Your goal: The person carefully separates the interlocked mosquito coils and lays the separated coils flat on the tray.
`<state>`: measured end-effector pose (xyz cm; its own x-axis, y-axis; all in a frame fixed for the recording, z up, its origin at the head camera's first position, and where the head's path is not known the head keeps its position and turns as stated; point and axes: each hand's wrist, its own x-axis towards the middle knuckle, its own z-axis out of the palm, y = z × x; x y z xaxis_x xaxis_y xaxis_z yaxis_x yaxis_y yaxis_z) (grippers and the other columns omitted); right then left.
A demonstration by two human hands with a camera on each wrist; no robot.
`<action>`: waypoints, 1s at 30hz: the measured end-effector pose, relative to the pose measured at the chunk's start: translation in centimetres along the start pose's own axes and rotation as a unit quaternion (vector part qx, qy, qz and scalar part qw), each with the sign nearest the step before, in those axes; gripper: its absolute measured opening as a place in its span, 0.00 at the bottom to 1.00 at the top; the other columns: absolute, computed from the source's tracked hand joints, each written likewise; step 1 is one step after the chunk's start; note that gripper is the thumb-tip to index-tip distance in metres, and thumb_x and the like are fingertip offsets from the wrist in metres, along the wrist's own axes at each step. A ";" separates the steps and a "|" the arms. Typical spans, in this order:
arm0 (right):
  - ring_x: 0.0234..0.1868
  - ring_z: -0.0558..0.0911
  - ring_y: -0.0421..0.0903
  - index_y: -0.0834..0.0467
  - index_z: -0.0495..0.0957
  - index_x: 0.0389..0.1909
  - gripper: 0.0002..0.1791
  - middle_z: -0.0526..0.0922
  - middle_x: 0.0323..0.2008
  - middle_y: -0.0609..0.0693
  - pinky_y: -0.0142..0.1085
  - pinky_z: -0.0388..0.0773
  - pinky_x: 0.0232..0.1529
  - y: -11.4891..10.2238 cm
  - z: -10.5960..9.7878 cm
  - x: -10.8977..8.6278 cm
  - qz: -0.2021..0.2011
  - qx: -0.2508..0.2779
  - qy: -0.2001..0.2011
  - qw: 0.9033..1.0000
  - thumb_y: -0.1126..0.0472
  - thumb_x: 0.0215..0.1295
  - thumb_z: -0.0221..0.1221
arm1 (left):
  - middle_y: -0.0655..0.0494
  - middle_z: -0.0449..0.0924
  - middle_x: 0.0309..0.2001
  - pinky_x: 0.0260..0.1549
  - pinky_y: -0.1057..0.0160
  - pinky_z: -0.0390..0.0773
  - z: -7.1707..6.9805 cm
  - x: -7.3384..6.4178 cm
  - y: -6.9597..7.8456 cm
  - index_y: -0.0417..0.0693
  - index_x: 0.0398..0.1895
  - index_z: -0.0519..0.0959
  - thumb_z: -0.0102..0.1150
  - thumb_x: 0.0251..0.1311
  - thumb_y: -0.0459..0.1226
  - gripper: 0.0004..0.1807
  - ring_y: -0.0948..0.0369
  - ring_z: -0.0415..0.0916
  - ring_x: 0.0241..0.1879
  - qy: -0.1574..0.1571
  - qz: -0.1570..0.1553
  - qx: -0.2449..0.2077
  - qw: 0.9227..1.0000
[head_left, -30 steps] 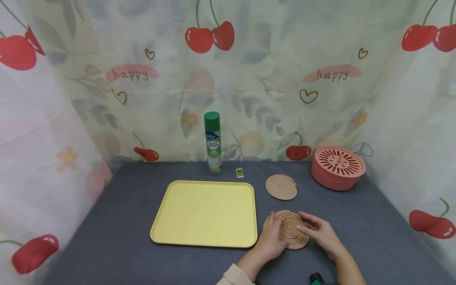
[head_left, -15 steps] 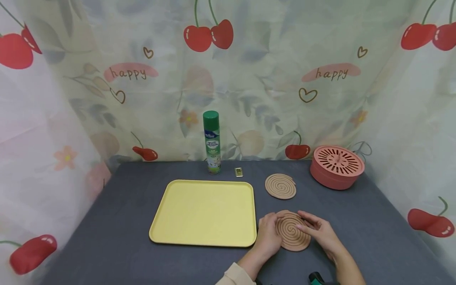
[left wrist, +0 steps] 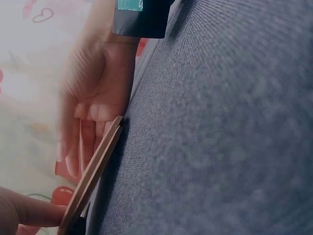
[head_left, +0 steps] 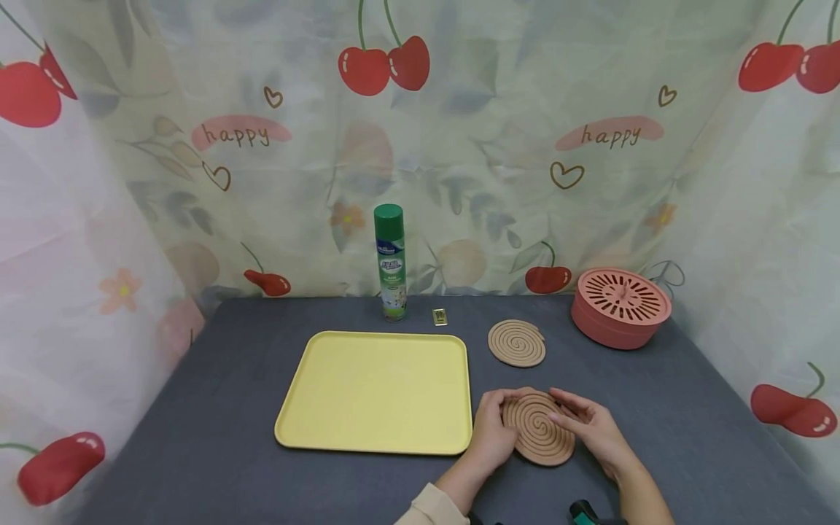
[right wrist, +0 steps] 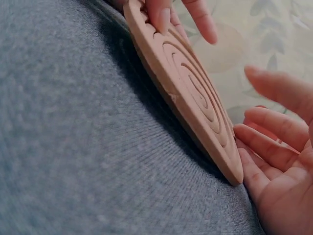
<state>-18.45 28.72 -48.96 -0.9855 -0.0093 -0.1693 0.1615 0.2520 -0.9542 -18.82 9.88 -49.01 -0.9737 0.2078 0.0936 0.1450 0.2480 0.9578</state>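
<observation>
Coil shifted nearer person; left hand pinches left edge, right hand, spread, at right edge.

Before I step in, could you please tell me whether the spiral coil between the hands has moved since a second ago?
Yes, slightly: judged against the yellow tray, the spiral coil has shifted rightward and toward the near side.

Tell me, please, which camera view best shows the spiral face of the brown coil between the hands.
The head view, where nearly all the spiral on the brown coil is visible. The right wrist view is closer but sees it steeply slanted; the left wrist view shows mainly its edge.
</observation>
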 end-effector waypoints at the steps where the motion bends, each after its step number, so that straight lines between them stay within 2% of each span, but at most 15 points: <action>1: 0.53 0.68 0.21 0.66 0.60 0.66 0.36 0.62 0.67 0.63 0.17 0.68 0.54 0.0 0.0 0.0 0.002 0.002 0.003 1.000 0.56 0.61 0.61 | 0.52 0.69 0.50 0.51 0.64 0.76 0.0 0.1 0.0 0.46 0.50 0.74 0.52 0.42 0.14 0.30 0.57 0.71 0.52 0.001 -0.003 -0.014 1.000; 3: 0.53 0.68 0.22 0.65 0.60 0.66 0.36 0.62 0.67 0.63 0.18 0.69 0.54 0.0 0.0 0.0 0.003 0.003 0.008 1.000 0.56 0.61 0.61 | 0.49 0.71 0.51 0.44 0.66 0.79 0.0 0.1 0.0 0.44 0.54 0.71 0.51 0.43 0.14 0.32 0.57 0.74 0.50 0.000 -0.011 -0.042 0.999; 7: 0.51 0.70 0.20 0.65 0.60 0.66 0.36 0.62 0.67 0.63 0.19 0.71 0.53 0.0 0.0 0.0 0.000 0.006 0.015 1.000 0.56 0.61 0.60 | 0.45 0.73 0.52 0.39 0.66 0.81 -0.1 0.1 0.2 0.43 0.60 0.65 0.50 0.46 0.14 0.35 0.54 0.77 0.50 0.000 -0.016 -0.074 0.997; 12: 0.46 0.72 0.19 0.65 0.61 0.66 0.34 0.66 0.65 0.61 0.21 0.74 0.48 0.2 -0.1 0.1 -0.002 0.006 0.026 1.000 0.56 0.62 0.59 | 0.50 0.74 0.50 0.42 0.66 0.80 -0.2 0.1 0.3 0.44 0.55 0.70 0.50 0.47 0.14 0.31 0.56 0.76 0.49 0.002 -0.010 -0.070 0.997; 19: 0.43 0.76 0.25 0.66 0.61 0.65 0.30 0.73 0.59 0.56 0.23 0.76 0.45 0.4 -0.5 0.1 -0.014 0.002 0.033 0.999 0.60 0.65 0.56 | 0.49 0.75 0.46 0.35 0.70 0.81 -0.4 0.0 0.5 0.40 0.50 0.75 0.51 0.49 0.14 0.25 0.58 0.79 0.44 -0.016 -0.003 -0.110 0.994; 24: 0.44 0.75 0.25 0.64 0.61 0.66 0.30 0.76 0.51 0.39 0.23 0.76 0.45 0.4 -1.0 -0.2 -0.007 0.001 0.025 1.000 0.60 0.65 0.56 | 0.47 0.75 0.46 0.34 0.70 0.82 -0.5 0.0 0.7 0.39 0.51 0.75 0.53 0.51 0.16 0.23 0.57 0.80 0.43 -0.031 -0.008 -0.137 0.990; 26: 0.44 0.75 0.26 0.65 0.61 0.66 0.31 0.76 0.49 0.37 0.23 0.76 0.45 0.3 -1.2 -0.2 -0.008 0.002 0.023 1.000 0.59 0.64 0.57 | 0.47 0.75 0.46 0.33 0.69 0.82 -0.7 0.0 0.9 0.39 0.52 0.75 0.53 0.51 0.16 0.24 0.58 0.80 0.41 -0.032 -0.013 -0.144 0.989; 30: 0.43 0.77 0.26 0.66 0.63 0.64 0.30 0.78 0.50 0.42 0.24 0.77 0.44 0.1 -1.0 -0.2 -0.006 0.001 0.018 1.000 0.58 0.64 0.57 | 0.46 0.75 0.45 0.33 0.69 0.82 -1.1 0.0 1.1 0.38 0.54 0.74 0.55 0.51 0.18 0.24 0.58 0.81 0.39 -0.028 -0.026 -0.147 0.988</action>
<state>-18.25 29.71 -48.78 -0.9886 0.0229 -0.1487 0.1497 0.2499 -0.9566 -18.90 9.11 -47.68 -0.9660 0.2561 0.0356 0.0302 -0.0252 0.9992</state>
